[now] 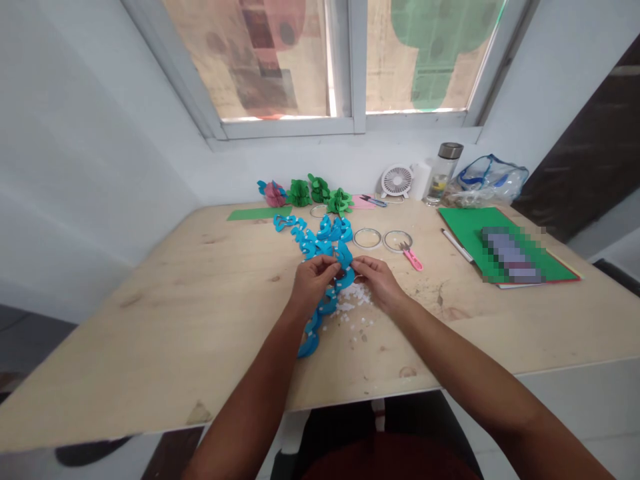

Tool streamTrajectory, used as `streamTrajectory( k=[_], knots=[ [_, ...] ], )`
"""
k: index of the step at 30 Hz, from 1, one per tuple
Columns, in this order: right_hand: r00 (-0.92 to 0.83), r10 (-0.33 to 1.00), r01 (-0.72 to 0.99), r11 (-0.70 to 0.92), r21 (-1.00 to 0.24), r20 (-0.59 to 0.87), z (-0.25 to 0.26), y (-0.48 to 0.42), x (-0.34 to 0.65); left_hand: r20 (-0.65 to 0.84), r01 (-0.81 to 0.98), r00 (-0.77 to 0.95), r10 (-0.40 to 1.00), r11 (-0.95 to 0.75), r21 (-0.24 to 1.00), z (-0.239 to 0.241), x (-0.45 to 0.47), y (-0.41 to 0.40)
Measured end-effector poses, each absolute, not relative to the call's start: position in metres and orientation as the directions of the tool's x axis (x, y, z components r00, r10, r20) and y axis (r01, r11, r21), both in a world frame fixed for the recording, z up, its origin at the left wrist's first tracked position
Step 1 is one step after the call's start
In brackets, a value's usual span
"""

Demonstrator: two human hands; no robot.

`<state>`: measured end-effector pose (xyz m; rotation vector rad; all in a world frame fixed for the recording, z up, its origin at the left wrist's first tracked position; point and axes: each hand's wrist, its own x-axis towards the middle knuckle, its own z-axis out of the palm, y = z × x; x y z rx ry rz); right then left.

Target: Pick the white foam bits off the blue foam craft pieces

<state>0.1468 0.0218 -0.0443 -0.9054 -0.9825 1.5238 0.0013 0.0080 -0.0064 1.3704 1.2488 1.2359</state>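
A blue curved paper piece (344, 255), part of a string of such pieces, is pinched between my two hands above the table. My left hand (314, 283) grips its left side with closed thumb and fingers. On its right edge my right hand (376, 277) is closed in a pinch. More blue paper curves (327, 303) trail down toward the front, and others (313, 245) lie behind my hands. Small white dots stick to the blue paper. White paper scraps (353, 297) are scattered on the wood under my hands.
On the wooden table (175, 320), two tape rolls (367, 239) and pink snips (411, 257) lie right of my hands. Green paper flowers (300, 192) stand along the wall. A small fan (397, 181), a bottle (444, 175) and green sheets (465, 230) are farther right.
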Motion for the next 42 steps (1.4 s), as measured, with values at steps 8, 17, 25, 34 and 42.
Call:
streamTrajectory(
  k=[8,17,25,34,42],
  knots=[
    [-0.076,0.997,-0.271,-0.01,-0.963,0.011,-0.044,0.02,0.142,0.064,0.031,-0.035,0.997,-0.063,0.998,-0.005,0.002,0.009],
    [-0.067,0.994,-0.158,0.078,-0.984,0.089,-0.049,0.023,0.143,-0.061,-0.041,0.008,0.998,0.061,0.997,-0.011,0.002,0.011],
    [-0.102,0.99,-0.156,0.083,-0.984,0.099,-0.047,0.02,0.142,-0.052,-0.093,-0.014,0.999,0.051,0.994,-0.011,0.003,0.011],
    [-0.107,0.982,-0.074,0.149,-0.986,0.156,-0.05,0.021,0.142,0.091,0.089,-0.11,0.99,-0.081,0.993,-0.013,0.006,0.009],
    [-0.028,0.981,0.128,0.196,-0.972,0.194,-0.052,0.022,0.146,0.6,0.668,0.112,0.792,-0.507,0.544,-0.018,0.006,0.006]
  ],
)
